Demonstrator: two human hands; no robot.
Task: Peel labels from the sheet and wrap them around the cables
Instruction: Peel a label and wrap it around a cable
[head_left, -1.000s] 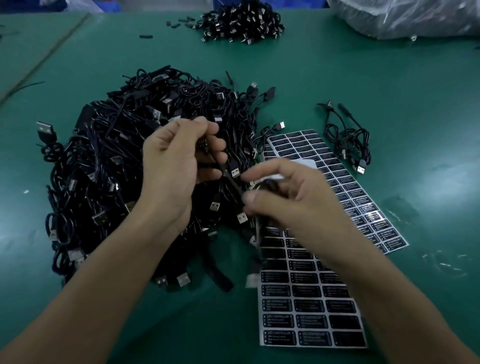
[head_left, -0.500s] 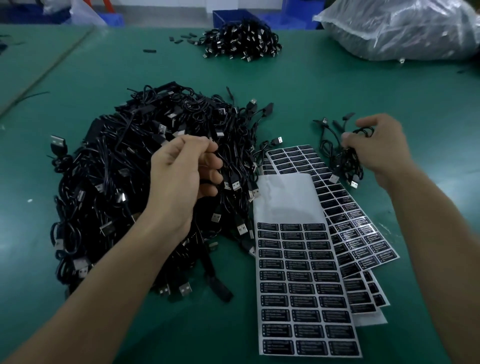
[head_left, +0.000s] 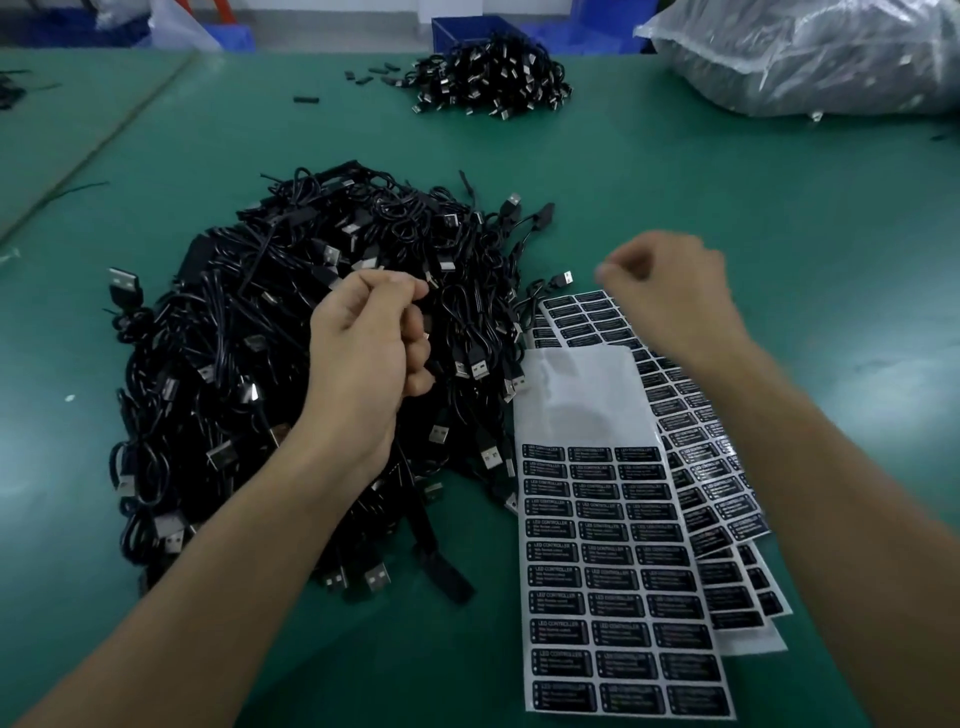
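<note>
Label sheet (head_left: 618, 545): upper third bare white, rest black-printed.

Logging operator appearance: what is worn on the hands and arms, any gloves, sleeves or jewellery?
Nothing worn shows: the left hand and right hand are gloveless, both forearms bare with no sleeves, and no watch, ring or band is visible. The right hand is motion-blurred.

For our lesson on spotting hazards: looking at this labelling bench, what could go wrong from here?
1. The cable pile is tangled under the left hand; pulling one cable out may drag others onto the label sheets.
2. The sheets lie fanned and overlapping, so peeling could shift the top one.
3. The right hand is blurred above them and might scuff a label.
</note>
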